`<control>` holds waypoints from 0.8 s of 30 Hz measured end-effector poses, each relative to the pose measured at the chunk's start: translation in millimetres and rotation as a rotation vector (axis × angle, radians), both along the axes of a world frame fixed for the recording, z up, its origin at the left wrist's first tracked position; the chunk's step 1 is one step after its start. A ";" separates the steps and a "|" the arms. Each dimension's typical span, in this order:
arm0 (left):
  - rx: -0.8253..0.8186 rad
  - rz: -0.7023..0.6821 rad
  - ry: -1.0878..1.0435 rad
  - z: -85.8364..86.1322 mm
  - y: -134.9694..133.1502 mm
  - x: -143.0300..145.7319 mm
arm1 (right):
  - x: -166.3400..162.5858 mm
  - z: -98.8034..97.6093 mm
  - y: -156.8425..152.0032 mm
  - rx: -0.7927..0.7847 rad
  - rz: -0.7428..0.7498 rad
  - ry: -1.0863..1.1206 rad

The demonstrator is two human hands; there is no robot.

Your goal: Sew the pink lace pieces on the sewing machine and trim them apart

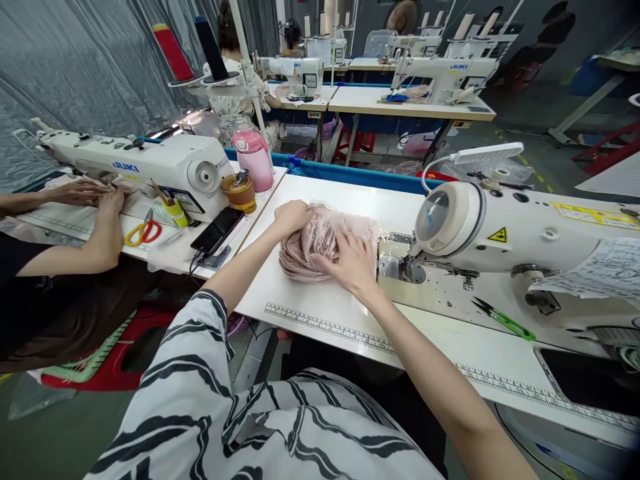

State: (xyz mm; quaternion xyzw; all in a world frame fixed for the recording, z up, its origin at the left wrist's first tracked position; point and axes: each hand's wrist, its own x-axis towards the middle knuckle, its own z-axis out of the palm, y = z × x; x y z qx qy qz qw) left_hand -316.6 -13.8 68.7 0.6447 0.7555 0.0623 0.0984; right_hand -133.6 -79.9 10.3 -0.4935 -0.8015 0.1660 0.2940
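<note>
A bunched pile of pale pink, lace-like fabric [320, 240] lies on the white sewing table [295, 300], left of the needle area of a white sewing machine [500, 220]. At the pile's far left edge, my left hand [293, 217] is closed on the fabric, its fingertips partly hidden in the folds. My right hand [351, 261] rests on the near right part of the pile with its fingers spread and thumb out. The fabric's right edge reaches the metal plate [393, 265] beside the presser foot.
Green thread snips [505, 319] and a phone [590, 380] lie at the right. To the left, a co-worker's hands [95, 193] work at another machine [135, 163]. Near them are scissors [143, 232], a black phone [217, 230], an amber cup [239, 193] and a pink bottle [253, 157].
</note>
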 end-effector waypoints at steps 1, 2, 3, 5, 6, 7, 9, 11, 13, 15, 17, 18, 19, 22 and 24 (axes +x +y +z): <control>0.002 0.004 -0.012 0.9 0.5 -2.3 | -6.6 1.8 -1.1 0.010 -0.001 -0.031; 0.002 0.005 -0.025 1.8 0.4 -4.3 | -13.9 2.9 -1.8 0.025 -0.005 -0.050; 0.003 0.003 -0.038 2.6 -0.2 -6.0 | -21.6 3.4 -2.2 0.046 -0.015 -0.063; 0.011 -0.010 -0.057 3.6 -2.3 -7.9 | -35.7 3.7 -2.3 0.086 -0.047 -0.093; 0.019 -0.017 -0.064 3.6 -3.6 -8.2 | -41.2 4.0 -2.0 0.101 -0.061 -0.116; 0.030 -0.026 -0.067 3.3 -5.0 -8.2 | -44.9 4.6 -1.5 0.110 -0.067 -0.143; 0.057 -0.041 -0.068 2.7 -7.6 -7.5 | -46.7 7.2 0.8 0.096 -0.053 -0.179; 0.088 -0.052 -0.065 2.7 -10.0 -6.8 | -41.6 10.4 4.9 0.026 -0.027 -0.132; 0.115 -0.061 -0.067 4.0 -11.8 -6.5 | -31.9 12.6 10.8 -0.089 -0.022 0.010; 0.133 -0.067 -0.076 6.1 -12.8 -6.4 | -20.2 12.5 17.5 -0.188 -0.037 0.149; 0.146 -0.068 -0.092 8.2 -12.6 -6.0 | -8.7 10.9 23.6 -0.243 -0.044 0.239; 0.152 -0.069 -0.101 9.2 -12.1 -5.6 | -3.5 10.1 26.1 -0.258 -0.034 0.268; 0.158 -0.069 -0.111 10.0 -11.5 -4.9 | 1.0 9.4 27.9 -0.275 -0.016 0.303; 0.147 -0.070 -0.144 11.6 -9.6 -2.2 | 9.0 9.5 29.5 -0.320 0.045 0.384; 0.123 -0.073 -0.168 11.9 -9.7 0.1 | 8.6 10.5 27.6 -0.327 0.039 0.400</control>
